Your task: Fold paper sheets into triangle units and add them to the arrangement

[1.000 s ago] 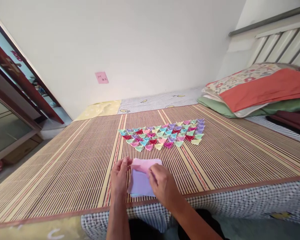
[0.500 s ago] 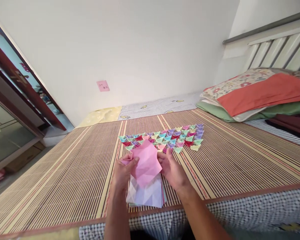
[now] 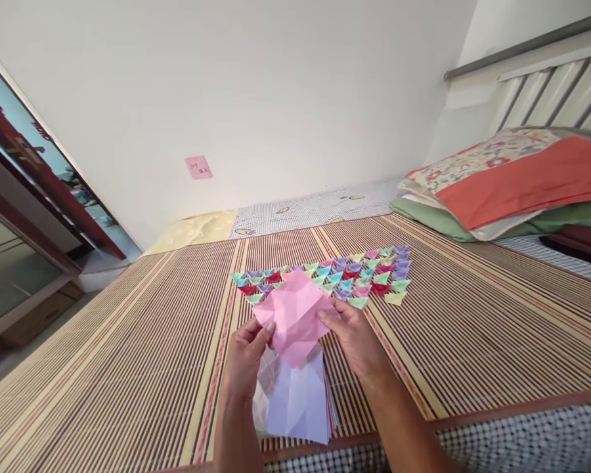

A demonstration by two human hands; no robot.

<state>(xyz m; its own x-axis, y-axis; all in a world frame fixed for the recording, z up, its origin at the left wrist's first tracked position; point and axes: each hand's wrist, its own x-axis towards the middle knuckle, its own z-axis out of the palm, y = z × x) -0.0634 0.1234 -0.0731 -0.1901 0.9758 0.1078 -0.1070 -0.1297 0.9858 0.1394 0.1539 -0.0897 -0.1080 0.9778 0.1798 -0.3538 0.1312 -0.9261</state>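
Observation:
A creased sheet of pink paper [image 3: 295,314] is held up, opened out, between my two hands. My left hand [image 3: 249,345] pinches its left edge between thumb and fingers. At the right edge, the thumb and fingers of my right hand [image 3: 347,328] are closed on the paper too. Under the pink sheet lies a stack of creased papers [image 3: 298,401], pale lilac on top, with coloured edges showing at its right side. Behind the sheet, several rows of small folded paper boats [image 3: 374,276] in many colours stand on the mat; the sheet hides some of them.
A striped bamboo mat [image 3: 167,341] covers the bed. Folded bedding [image 3: 512,177] is piled at the right by the white slatted headboard [image 3: 561,92]. A white wall with a pink note [image 3: 197,167] rises behind, and a doorway [image 3: 64,164] is at the left.
The pink sheet has been spread wider; its right corner now lies in my right hand's pinch, where before the fingers were beside the edge. The view has shifted slightly.

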